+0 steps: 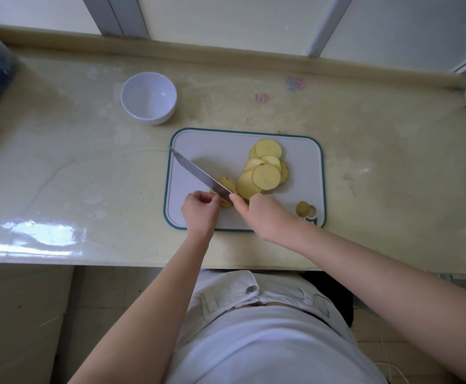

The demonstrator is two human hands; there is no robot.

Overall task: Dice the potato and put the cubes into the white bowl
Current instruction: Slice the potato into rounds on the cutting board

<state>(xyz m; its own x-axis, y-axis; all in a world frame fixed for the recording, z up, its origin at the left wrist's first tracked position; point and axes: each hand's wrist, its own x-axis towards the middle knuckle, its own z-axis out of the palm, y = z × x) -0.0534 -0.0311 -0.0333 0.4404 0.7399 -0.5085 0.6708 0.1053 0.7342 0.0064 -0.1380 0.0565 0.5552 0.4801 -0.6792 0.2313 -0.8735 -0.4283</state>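
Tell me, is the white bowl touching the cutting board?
Apart. The head view shows a strip of bare counter between the bowl and the far left corner of the cutting board.

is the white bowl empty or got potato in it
Empty: the white bowl shows only its bare white inside.

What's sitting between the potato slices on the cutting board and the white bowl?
Nothing visible. Bare counter lies between the cutting board and the white bowl. Only the knife, held in the right hand, angles across the board's left side over the small stack the left hand holds.
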